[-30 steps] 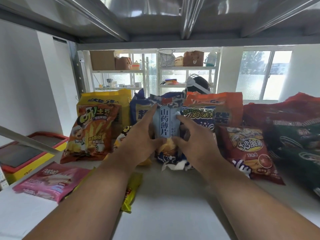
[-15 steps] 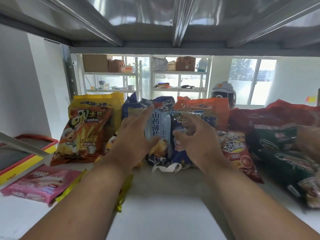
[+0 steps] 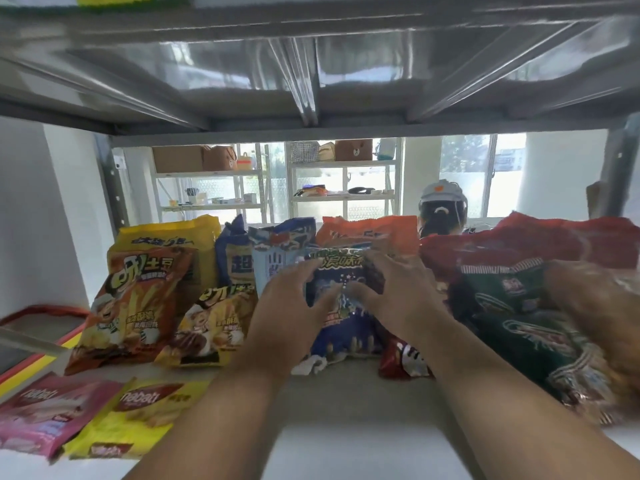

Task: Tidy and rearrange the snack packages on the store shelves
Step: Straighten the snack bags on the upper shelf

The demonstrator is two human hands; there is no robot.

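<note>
Blue bag: dark blue snack bag (image 3: 343, 306) stands upright in the middle of the row on the white shelf (image 3: 346, 403), and I use it as my landmark for everything else.
Left fingers: curled round the blue bag's left edge, thumb on its front; I read this as a grip on the bag.
Right fingers: curled over the blue bag's upper right corner, thumb low on its front; gripping the same bag.
Left hand: my left hand (image 3: 291, 306) sits just left of the blue bag, covering part of the pale blue bag (image 3: 268, 268) behind it.
Right hand: my right hand (image 3: 391, 292) sits at the blue bag's right, in front of the orange bag (image 3: 367, 230).
Arms: both forearms run straight in from the near edge and converge on the blue bag, wrists level.
Step, my judgement: squaring the blue bag in its row.
How to do it well: I would keep pressure light and even on both sides so the bag does not buckle, seat its bottom seam flat, face forward, and avoid nudging the yellow bag (image 3: 214, 323) to its left.
Blur: at far right of the blue bag something smeared overlaps the green bags (image 3: 512, 306); I cannot tell what.
</note>
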